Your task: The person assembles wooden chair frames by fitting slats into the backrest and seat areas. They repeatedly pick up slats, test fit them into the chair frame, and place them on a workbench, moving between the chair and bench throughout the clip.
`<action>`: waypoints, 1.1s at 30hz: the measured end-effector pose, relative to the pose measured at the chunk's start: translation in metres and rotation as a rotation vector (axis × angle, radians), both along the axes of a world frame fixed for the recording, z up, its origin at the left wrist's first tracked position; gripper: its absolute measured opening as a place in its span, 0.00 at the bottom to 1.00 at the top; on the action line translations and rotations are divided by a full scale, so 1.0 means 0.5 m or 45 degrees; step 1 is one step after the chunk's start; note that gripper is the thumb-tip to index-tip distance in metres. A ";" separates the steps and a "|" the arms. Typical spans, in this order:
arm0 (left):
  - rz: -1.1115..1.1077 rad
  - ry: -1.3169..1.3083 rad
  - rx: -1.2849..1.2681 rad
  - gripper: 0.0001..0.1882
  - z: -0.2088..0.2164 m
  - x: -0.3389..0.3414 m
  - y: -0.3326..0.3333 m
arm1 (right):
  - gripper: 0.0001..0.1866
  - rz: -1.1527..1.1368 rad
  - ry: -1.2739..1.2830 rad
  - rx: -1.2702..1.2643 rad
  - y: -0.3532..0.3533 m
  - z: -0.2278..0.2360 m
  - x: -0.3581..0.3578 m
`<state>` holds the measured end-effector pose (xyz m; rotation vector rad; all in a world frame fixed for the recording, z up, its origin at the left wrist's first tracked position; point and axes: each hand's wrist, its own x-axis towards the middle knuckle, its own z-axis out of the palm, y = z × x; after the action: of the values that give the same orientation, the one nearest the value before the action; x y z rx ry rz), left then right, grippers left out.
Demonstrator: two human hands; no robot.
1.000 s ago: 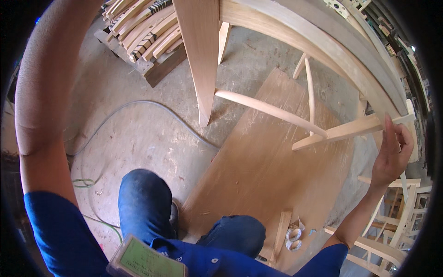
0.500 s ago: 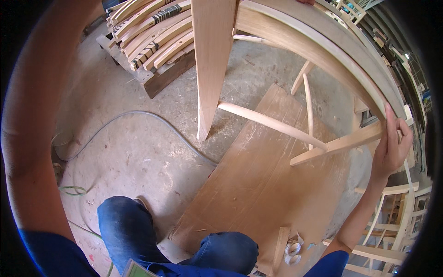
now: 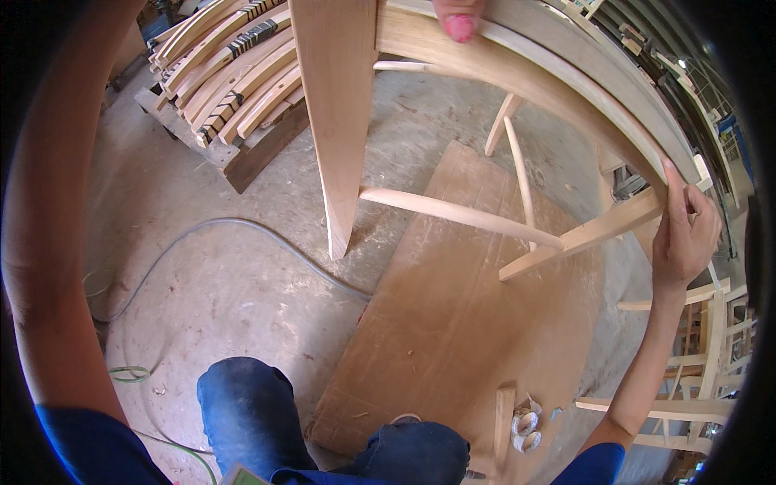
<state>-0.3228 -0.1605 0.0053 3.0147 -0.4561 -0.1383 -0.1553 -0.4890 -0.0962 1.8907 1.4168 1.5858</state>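
Note:
A pale, unpainted wooden chair frame (image 3: pixel 517 73) spans the upper part of the view, tilted, with a broad tapering leg (image 3: pixel 338 121) nearest me and round stretchers between the legs. My right hand (image 3: pixel 685 234) grips the right end of its curved rail, where a leg joins it. The left arm reaches up along the left side and leaves the view at the top. At the top edge one fingertip of my left hand (image 3: pixel 459 20) presses over the rail; the rest of that hand is out of view.
A cardboard sheet (image 3: pixel 453 323) lies on the concrete floor beneath the chair. Curved wooden parts (image 3: pixel 234 73) are stacked on a pallet at upper left. A grey hose (image 3: pixel 267 230) loops across the floor. Tape rolls (image 3: pixel 525 428) sit beside a wood piece (image 3: pixel 503 424). More chair frames (image 3: pixel 703 356) stand at right.
The chair frame has shifted slightly left in view, along with the floor and pallet. My left fingertip shows further left along the rail and lower. The right hand keeps its hold.

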 end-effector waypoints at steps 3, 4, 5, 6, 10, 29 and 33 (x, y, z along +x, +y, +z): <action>0.007 -0.002 0.011 0.37 0.005 0.002 -0.004 | 0.23 0.014 -0.021 -0.013 -0.003 0.010 -0.011; 0.012 -0.008 0.022 0.37 0.008 0.003 -0.005 | 0.24 0.026 -0.024 -0.021 0.001 0.014 -0.014; 0.021 -0.010 0.033 0.38 0.013 0.002 -0.008 | 0.25 0.038 -0.027 -0.028 0.008 0.019 -0.014; 0.034 -0.018 0.043 0.39 0.016 0.000 -0.010 | 0.26 0.045 -0.035 -0.043 0.012 0.028 -0.015; 0.147 0.036 0.050 0.42 0.020 -0.001 -0.023 | 0.25 0.145 -0.067 0.034 0.016 0.017 -0.012; 0.033 0.278 0.015 0.38 0.038 0.031 -0.011 | 0.24 0.270 0.183 0.128 -0.016 -0.002 -0.062; 0.013 0.257 -0.095 0.41 0.029 0.041 -0.019 | 0.24 0.305 0.192 0.214 -0.037 -0.014 -0.093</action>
<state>-0.3025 -0.1702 0.0196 2.8892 -0.4169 -0.4110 -0.2020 -0.5076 -0.1034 2.0362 1.6752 1.7516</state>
